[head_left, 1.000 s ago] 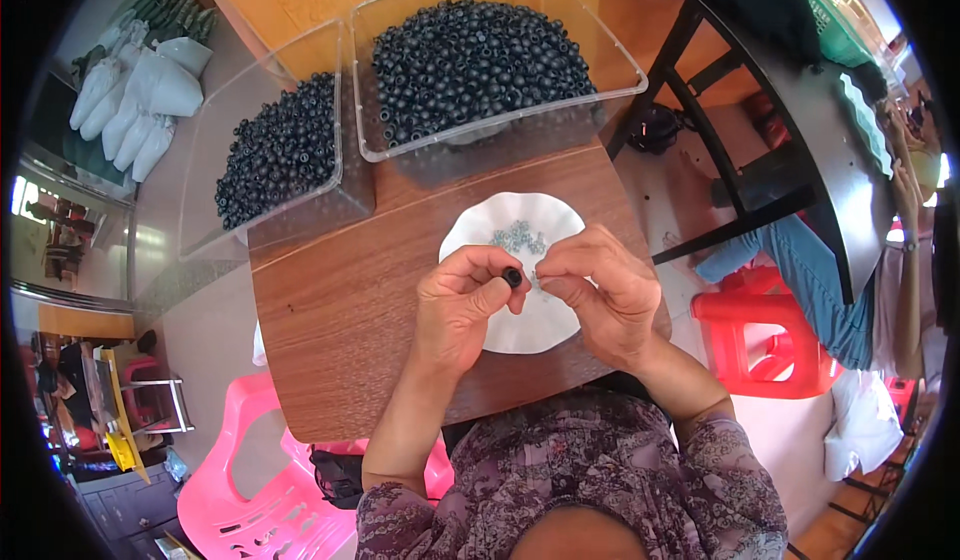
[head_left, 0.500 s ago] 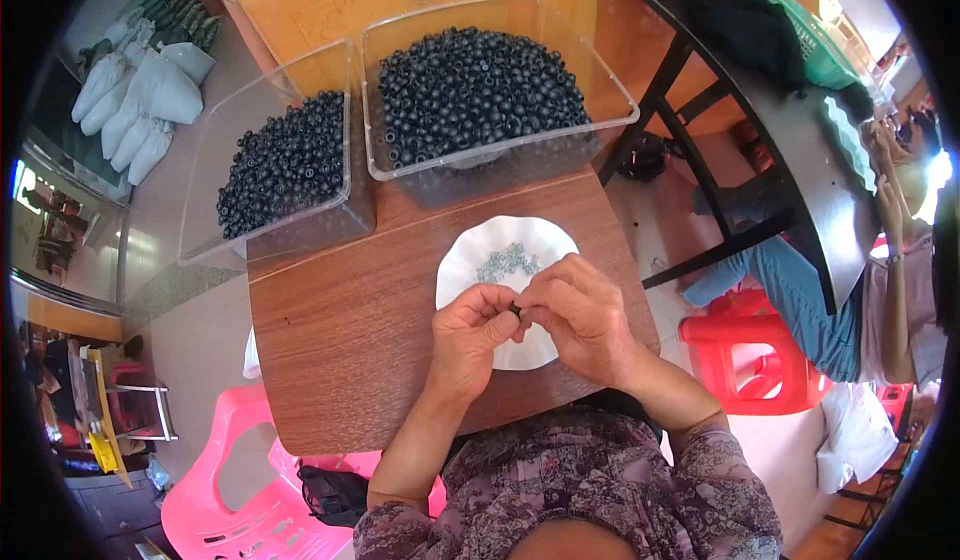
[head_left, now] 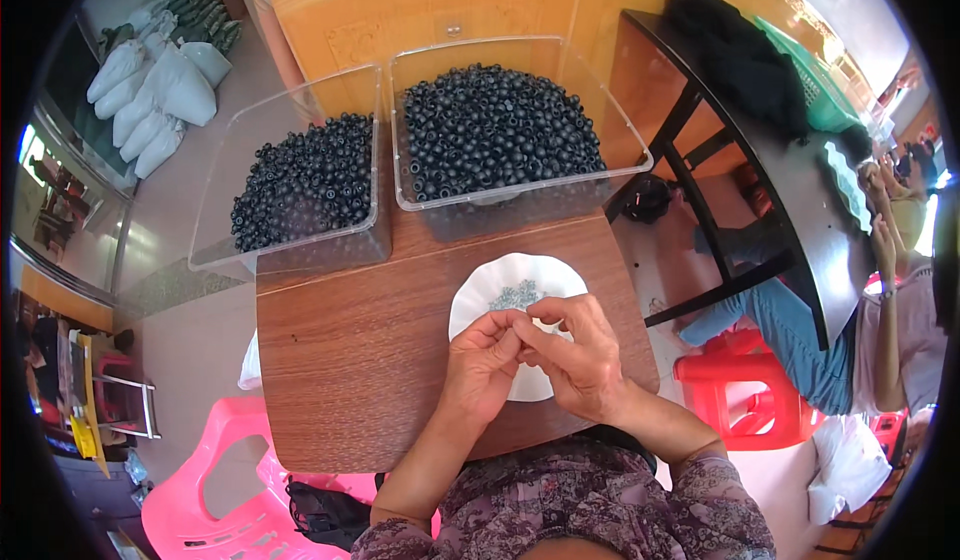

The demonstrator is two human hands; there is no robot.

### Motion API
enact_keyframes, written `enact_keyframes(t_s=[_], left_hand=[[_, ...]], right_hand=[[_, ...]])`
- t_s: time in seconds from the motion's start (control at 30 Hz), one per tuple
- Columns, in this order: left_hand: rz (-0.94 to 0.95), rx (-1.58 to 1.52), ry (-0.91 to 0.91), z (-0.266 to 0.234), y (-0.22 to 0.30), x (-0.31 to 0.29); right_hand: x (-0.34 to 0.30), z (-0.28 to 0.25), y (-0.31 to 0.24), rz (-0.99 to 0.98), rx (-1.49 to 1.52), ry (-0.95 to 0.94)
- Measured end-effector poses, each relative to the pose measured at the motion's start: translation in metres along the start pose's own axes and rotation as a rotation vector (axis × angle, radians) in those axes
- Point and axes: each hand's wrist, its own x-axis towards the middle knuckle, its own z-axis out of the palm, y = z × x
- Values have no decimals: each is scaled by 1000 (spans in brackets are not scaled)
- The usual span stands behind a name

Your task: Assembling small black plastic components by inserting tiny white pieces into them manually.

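My left hand (head_left: pixel 482 365) and my right hand (head_left: pixel 583 357) meet over the near part of a white wavy-rimmed plate (head_left: pixel 470 293). Thumbs and fingertips of both are pinched together and touch. Whatever lies between them is covered by the fingers. Small pale greenish, see-through pieces (head_left: pixel 516 295) are heaped on the plate beyond my fingertips. Farther off stand two clear plastic bins, the left bin (head_left: pixel 330 243) and the larger right bin (head_left: pixel 520 193). Black round beads with holes (head_left: pixel 500 130) fill the right one, and more black beads (head_left: pixel 305 180) lie in the left.
The plate rests on a brown wooden table (head_left: pixel 350 360). A pink plastic chair (head_left: pixel 205 460) is at the lower left. To the right are a red stool (head_left: pixel 735 400) and a dark table (head_left: pixel 790 180), where another person (head_left: pixel 895 330) sits. White sacks (head_left: pixel 165 95) lean at the far left.
The view has shifted, so table and bins sit lower in the picture. A dark small piece showed between my fingertips before; now it is out of sight. My hands stay together over the plate.
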Motion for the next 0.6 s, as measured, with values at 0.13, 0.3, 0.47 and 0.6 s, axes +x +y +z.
enact_keyframes(t_s=[0.13,0.3,0.47,0.6], left_hand=[[-18,-71,-129,-12,4,6],[-49,-90,-189,-20,2,8],[-78,-77,-225,-33,-5,16],[-83,-73,-260,-35,-7,19]], right_hand=[[14,-5,8,23,76,-41],[75,-11,53,81,2,113],[155,1,118,251,-48,64],[201,33,152,66,-299,-18]])
